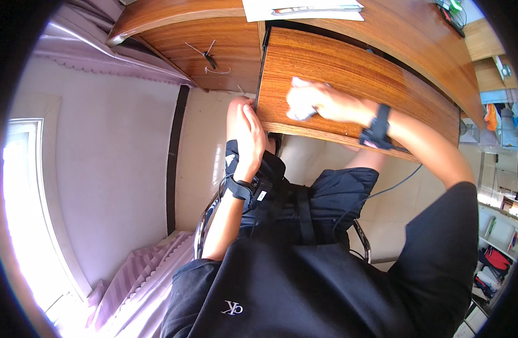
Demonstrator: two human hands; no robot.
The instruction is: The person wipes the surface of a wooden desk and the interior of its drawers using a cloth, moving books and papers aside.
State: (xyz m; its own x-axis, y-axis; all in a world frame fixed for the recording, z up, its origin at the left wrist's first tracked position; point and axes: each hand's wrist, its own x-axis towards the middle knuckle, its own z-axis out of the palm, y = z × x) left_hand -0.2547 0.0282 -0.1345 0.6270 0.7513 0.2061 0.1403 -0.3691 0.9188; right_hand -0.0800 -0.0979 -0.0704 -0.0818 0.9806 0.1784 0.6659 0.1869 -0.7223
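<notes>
Upper middle of the frame: white wad (300,113), probably light and soft, best bunched in the palm. Clasped in right hand (322,101), over wooden tray (371,84). Left hand (249,134): fingers straight, unclenched.

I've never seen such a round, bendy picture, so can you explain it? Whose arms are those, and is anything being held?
There's no robot here, just a person with bare hands. The camera is worn on their head, looking down, and its wide lens makes straight edges bend. So you see almost what they see. Each wrist wears a black band. The right hand is over a wooden board, holding something white; it's too blurry to name. The left hand holds nothing I can see; it's by the board's left corner. Beyond, papers lie on the desk.
</notes>
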